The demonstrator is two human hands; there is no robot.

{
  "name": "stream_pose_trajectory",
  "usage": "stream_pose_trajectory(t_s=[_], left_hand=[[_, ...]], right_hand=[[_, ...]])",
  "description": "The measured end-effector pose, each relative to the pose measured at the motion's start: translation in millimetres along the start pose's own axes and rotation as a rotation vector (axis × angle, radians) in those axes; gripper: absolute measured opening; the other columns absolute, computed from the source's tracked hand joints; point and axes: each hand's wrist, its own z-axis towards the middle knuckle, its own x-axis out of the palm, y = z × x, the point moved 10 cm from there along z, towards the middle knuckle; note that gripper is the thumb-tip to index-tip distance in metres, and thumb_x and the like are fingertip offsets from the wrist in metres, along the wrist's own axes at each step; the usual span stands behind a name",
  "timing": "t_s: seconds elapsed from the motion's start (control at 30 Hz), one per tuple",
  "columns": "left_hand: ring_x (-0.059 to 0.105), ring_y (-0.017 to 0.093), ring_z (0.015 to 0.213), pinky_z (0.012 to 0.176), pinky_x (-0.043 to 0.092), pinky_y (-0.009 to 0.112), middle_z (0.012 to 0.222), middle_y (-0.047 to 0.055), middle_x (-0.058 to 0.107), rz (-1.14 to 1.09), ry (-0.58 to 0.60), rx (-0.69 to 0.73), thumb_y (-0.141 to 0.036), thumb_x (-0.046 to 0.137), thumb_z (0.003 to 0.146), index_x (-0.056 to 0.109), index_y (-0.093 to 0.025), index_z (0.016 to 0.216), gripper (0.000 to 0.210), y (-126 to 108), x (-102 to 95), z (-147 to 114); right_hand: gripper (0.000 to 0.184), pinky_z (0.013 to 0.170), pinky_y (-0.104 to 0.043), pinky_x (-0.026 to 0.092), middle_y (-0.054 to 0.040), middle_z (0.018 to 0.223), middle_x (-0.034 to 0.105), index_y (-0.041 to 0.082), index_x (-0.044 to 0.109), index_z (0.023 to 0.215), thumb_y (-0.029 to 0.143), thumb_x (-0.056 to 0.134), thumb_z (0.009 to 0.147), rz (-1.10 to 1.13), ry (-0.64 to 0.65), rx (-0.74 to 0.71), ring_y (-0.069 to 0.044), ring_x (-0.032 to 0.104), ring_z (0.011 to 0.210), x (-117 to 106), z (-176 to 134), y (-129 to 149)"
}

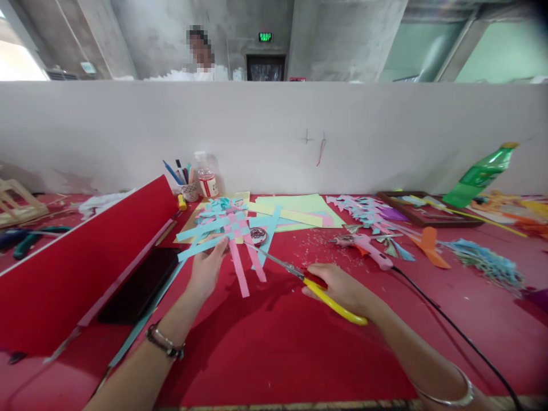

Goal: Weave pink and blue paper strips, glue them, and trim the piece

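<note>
My left hand (209,264) grips a woven piece of pink and blue paper strips (238,226) from below, raised over the red table. Its loose strip ends stick out to the left and hang down in front. Wrapped round the handle of a pair of scissors (329,299) is my right hand (342,287). One handle loop is yellow, and the blades point left at the lower edge of the weave. Whether the blades touch a strip I cannot tell. Just behind the weave lies a small round tin (258,236).
A pink glue gun (372,251) with a black cord lies to the right. Pale green paper sheets (295,208) and fringed paper (359,210) lie behind. At left are a red board (98,262), a black phone (139,288) and a pen cup (189,191). A green bottle (482,177) leans at right.
</note>
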Motion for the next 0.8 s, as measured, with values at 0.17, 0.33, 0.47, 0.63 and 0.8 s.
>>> stream_pose_trajectory(t_s=[0.17,0.33,0.47,0.63,0.8], left_hand=[[0.052,0.012,0.068,0.067,0.046,0.026,0.072,-0.002,0.056,0.023,0.004,0.001,-0.028,0.066,0.064,0.06,-0.02,0.068,0.011,-1,0.8,0],[0.053,0.012,0.068,0.067,0.046,0.025,0.072,-0.002,0.057,0.077,-0.005,0.0,-0.029,0.064,0.065,0.06,-0.02,0.069,0.01,0,-0.8,-1],[0.054,0.011,0.069,0.069,0.047,0.025,0.074,-0.001,0.059,0.085,-0.03,-0.02,-0.03,0.065,0.064,0.061,-0.018,0.07,0.014,3,-3.8,-1],[0.054,0.012,0.067,0.066,0.047,0.024,0.072,-0.001,0.059,0.094,-0.046,0.007,-0.031,0.066,0.064,0.062,-0.018,0.069,0.014,4,-8.9,2],[0.053,0.011,0.068,0.065,0.045,0.023,0.071,-0.001,0.059,0.058,-0.05,0.028,-0.031,0.067,0.063,0.061,-0.018,0.069,0.016,6,-12.7,7]], right_hand=[[0.031,0.061,-0.025,0.035,-0.0068,0.081,0.06,0.015,0.056,0.078,0.045,0.048,0.076,-0.005,0.001,0.003,-0.017,0.053,0.072,0,0,0],[0.032,0.059,-0.024,0.034,-0.0046,0.074,0.059,0.016,0.054,0.073,0.047,0.047,0.077,-0.015,0.015,-0.02,-0.015,0.052,0.066,1,1,2],[0.034,0.057,-0.023,0.032,-0.004,0.073,0.059,0.016,0.053,0.072,0.048,0.046,0.078,-0.014,0.015,-0.028,-0.015,0.053,0.066,1,1,2],[0.035,0.055,-0.023,0.031,-0.0046,0.07,0.06,0.016,0.054,0.071,0.049,0.046,0.077,-0.026,0.012,0.002,-0.015,0.053,0.062,1,0,-1],[0.034,0.057,-0.024,0.033,-0.006,0.075,0.061,0.015,0.057,0.074,0.048,0.047,0.077,-0.012,0.013,0.024,-0.016,0.054,0.066,2,1,-6]])
